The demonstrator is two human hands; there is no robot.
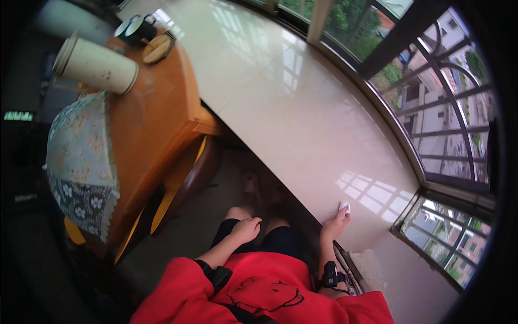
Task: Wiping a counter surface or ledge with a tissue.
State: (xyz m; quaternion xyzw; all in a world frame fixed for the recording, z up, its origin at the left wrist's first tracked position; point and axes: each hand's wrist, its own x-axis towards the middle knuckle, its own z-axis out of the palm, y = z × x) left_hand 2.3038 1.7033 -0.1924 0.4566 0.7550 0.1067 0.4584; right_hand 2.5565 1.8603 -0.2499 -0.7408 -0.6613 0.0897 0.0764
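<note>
On the glossy pale window ledge (279,117), my right hand (335,225) holds a small white wad (344,207), which looks like tissue or cloth, near the ledge's front edge. My left hand (246,230) rests over my thigh in front of my red top, its fingers loosely curled; whether anything lies under them cannot be made out. Black devices are strapped to both of my forearms.
A wooden table (149,117) stands to the left, bearing a cream lidded canister (99,65), dark mugs (139,30), a round wooden piece (157,48) and a lace-trimmed floral food cover (83,162). Stools with yellow edges (172,198) stand below. Barred windows (445,105) border the ledge.
</note>
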